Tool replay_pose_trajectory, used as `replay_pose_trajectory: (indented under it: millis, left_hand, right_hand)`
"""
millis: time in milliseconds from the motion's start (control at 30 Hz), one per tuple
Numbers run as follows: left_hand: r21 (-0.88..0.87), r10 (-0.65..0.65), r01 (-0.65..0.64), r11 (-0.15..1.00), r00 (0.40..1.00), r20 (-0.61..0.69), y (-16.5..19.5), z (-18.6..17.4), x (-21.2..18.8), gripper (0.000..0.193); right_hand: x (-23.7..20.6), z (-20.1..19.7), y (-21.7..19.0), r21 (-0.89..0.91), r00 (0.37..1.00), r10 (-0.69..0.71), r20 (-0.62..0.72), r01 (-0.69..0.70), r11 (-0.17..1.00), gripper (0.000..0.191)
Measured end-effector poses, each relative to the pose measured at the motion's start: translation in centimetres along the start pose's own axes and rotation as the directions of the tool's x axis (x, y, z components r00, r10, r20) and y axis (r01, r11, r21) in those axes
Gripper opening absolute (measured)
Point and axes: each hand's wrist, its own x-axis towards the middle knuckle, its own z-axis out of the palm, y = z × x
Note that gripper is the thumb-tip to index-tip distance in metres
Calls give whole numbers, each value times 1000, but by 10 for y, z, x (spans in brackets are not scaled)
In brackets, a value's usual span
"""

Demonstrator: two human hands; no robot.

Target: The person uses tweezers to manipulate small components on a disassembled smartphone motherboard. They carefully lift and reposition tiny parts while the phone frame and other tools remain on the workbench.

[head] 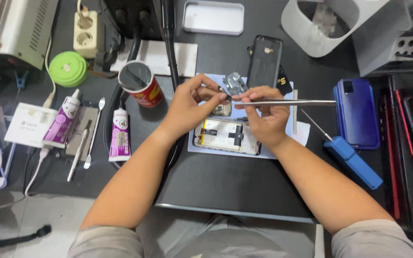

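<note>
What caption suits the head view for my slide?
Left hand pinches a tiny part while right hand grips tweezers above an opened phone on the dark workbench.

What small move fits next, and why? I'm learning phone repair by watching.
Probably lower the tweezers tip toward the open phone below. The right hand holds them level, tip meeting the left hand fingertips, where a tiny part seems pinched; it is too small to identify.
</note>
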Motion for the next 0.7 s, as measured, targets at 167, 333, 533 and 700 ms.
replay_pose_trajectory:
  millis: [167,333,533,700]
  left_hand:
    - [32,34,-34,999,999,0,0,0,1,18]
    - [56,35,-35,998,999,3,-1,-1,0,19]
    - [77,39,-38,996,999,-8,-1,0,0,19]
    - [64,56,-56,996,998,2,-3,-1,0,21]
  right_hand:
    - [1,1,3,-3,1000,-8,-4,8,1000,22]
    - [-2,2,2,-26,1000,-3,-2,3,1000,24]
    - [0,3,2,-17,1000,-2,12,2,1000,23]
    - [-1,2,3,-18,1000,5,14,-4,1000,23]
